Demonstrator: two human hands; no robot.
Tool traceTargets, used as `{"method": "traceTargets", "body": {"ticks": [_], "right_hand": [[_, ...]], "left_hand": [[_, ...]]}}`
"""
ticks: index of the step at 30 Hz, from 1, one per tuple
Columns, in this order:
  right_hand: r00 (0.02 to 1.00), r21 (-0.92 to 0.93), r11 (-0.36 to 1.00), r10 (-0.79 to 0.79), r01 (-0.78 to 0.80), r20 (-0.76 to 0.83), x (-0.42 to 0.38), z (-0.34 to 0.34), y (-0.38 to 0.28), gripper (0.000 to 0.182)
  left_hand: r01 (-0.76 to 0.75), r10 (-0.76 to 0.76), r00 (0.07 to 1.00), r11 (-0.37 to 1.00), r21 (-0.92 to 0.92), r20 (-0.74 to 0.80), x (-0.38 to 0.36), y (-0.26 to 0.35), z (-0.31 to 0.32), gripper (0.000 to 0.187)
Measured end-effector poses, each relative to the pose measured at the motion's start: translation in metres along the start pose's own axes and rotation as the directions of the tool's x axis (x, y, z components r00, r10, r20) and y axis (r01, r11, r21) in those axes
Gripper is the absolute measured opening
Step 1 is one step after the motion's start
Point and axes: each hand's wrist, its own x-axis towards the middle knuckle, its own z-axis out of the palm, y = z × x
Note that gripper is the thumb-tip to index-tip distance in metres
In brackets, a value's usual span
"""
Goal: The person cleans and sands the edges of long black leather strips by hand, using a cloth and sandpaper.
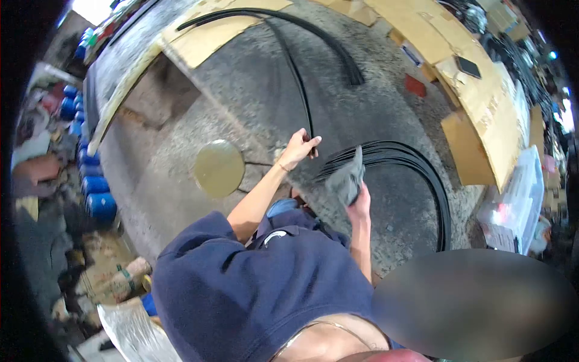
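Note:
My left hand (298, 149) is closed on the near end of a long thin black rubber-like strip (297, 72). From my fingers the strip runs up across the grey work surface (241, 78) to the far side. My right hand (360, 205) grips a crumpled grey cloth (347, 183). That cloth overlaps the ends of a curved bundle of black strips (431, 172), which bends round to the right. At the far side lies a second curved bundle of black strips (329, 37), partly on cardboard.
A round olive-coloured disc (219, 169) lies left of my left hand. Cardboard (437, 36) lines the right side, with a dark phone-like object (468, 67) on it. A clear plastic box (509, 211) stands at right. Blue containers (99, 205) line the left.

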Motion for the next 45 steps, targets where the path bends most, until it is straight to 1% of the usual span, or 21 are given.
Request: {"method": "traceTargets", "body": {"ticks": [2, 3, 4, 6, 8, 10, 12, 14, 16, 20, 24, 26, 27, 28, 30, 32, 34, 37, 38, 39, 45], "right_hand": [[0.992, -0.167, 0.977, 0.126, -0.129, -0.027, 0.028, 0.02, 0.019, 0.035], [0.993, -0.269, 0.957, 0.115, -0.107, 0.013, 0.039, 0.029, 0.032, 0.035], [0.994, -0.366, 0.928, 0.101, -0.075, 0.052, 0.047, 0.034, 0.045, 0.035], [0.99, -0.664, 0.734, -0.079, 0.139, 0.119, 0.074, 0.01, 0.074, 0.035], [0.975, -0.642, 0.734, -0.159, 0.22, 0.152, 0.079, 0.001, 0.092, 0.037], [0.994, -0.498, 0.86, -0.086, 0.108, 0.066, 0.072, 0.009, 0.111, 0.04], [0.983, -0.386, 0.912, 0.172, -0.138, 0.055, 0.024, 0.055, 0.12, 0.047], [0.952, -0.462, 0.862, 0.288, -0.208, 0.109, 0.03, 0.058, 0.156, 0.045], [0.988, -0.679, 0.726, 0.156, -0.107, 0.011, 0.027, 0.072, 0.173, 0.042], [0.986, -0.55, 0.818, 0.135, -0.167, -0.098, 0.037, 0.098, 0.177, 0.038], [0.987, -0.417, 0.897, 0.111, -0.149, -0.114, 0.026, 0.145, 0.203, 0.039], [0.951, -0.387, 0.895, 0.287, -0.221, 0.12, 0.035, 0.139, 0.236, 0.04], [0.954, -0.476, 0.858, 0.277, -0.192, 0.114, 0.027, 0.143, 0.249, 0.041], [0.856, -0.428, 0.851, 0.441, -0.305, 0.268, 0.026, 0.137, 0.259, 0.044], [0.915, -0.413, 0.893, 0.305, -0.179, 0.263, -0.025, 0.169, 0.282, 0.045], [0.881, -0.426, 0.905, 0.188, 0.018, 0.435, -0.044, 0.159, 0.293, 0.037], [0.823, -0.257, 0.94, 0.324, -0.224, 0.466, -0.063, 0.161, 0.295, 0.032], [0.843, -0.356, 0.931, 0.255, -0.082, 0.474, -0.07, 0.148, 0.312, 0.028], [0.866, -0.396, 0.916, 0.246, -0.062, 0.434, -0.066, 0.144, 0.317, 0.026], [0.888, -0.437, 0.899, 0.233, -0.041, 0.395, -0.062, 0.144, 0.32, 0.026], [0.984, -0.65, 0.76, 0.111, 0.007, 0.141, -0.045, 0.168, 0.342, 0.01]], "left_hand": [[0.043, -0.048, 0.995, 0.998, -0.053, -0.083, -0.049, 0.003, -0.013, 0.028], [0.032, -0.019, 0.992, 0.995, 0.096, -0.126, -0.056, -0.014, -0.025, 0.027], [0.051, -0.045, 0.989, 0.998, 0.038, -0.14, -0.054, -0.039, -0.037, 0.026], [0.039, 0.179, 0.939, 0.795, 0.605, -0.295, -0.063, -0.049, -0.054, 0.024], [0.095, 0.246, 0.892, 0.719, 0.688, -0.38, -0.087, -0.036, -0.059, 0.023], [0.019, 0.414, 0.82, 0.67, 0.742, -0.395, -0.106, -0.028, -0.062, 0.019], [0.043, 0.29, 0.89, 0.714, 0.699, -0.352, -0.141, -0.025, -0.045, 0.019], [-0.027, 0.445, 0.876, 0.435, 0.9, -0.189, -0.171, -0.036, -0.026, 0.025], [-0.044, 0.406, 0.899, 0.452, 0.891, -0.161, -0.197, -0.048, -0.026, 0.03], [-0.14, 0.356, 0.934, 0.39, 0.91, -0.009, -0.275, -0.044, -0.028, 0.023], [-0.141, 0.327, 0.944, 0.501, 0.854, -0.037, -0.319, -0.054, -0.074, 0.022], [0.012, 0.067, 0.986, 0.884, 0.467, -0.153, -0.314, -0.056, -0.102, 0.031], [0.032, -0.027, 0.989, 0.999, 0.032, -0.146, -0.318, -0.035, -0.112, 0.039], [-0.187, 0.173, 0.952, 0.982, -0.033, -0.253, -0.288, -0.074, -0.128, 0.038], [-0.05, 0.024, 0.95, 0.996, -0.076, -0.312, -0.285, -0.056, -0.156, 0.036], [-0.074, 0.044, 0.946, 0.994, -0.083, -0.32, -0.285, -0.052, -0.177, 0.032], [-0.102, 0.072, 0.948, 0.991, -0.081, -0.311, -0.294, -0.046, -0.188, 0.026], [-0.064, 0.097, 0.933, 0.993, 0.104, -0.347, -0.306, -0.048, -0.196, 0.031], [-0.034, 0.097, 0.931, 0.983, 0.18, -0.352, -0.311, -0.048, -0.195, 0.033], [-0.097, 0.254, 0.886, 0.92, 0.379, -0.389, -0.307, -0.059, -0.197, 0.034], [-0.063, 0.246, 0.901, 0.889, 0.453, -0.357, -0.327, -0.056, -0.193, 0.031]]}}
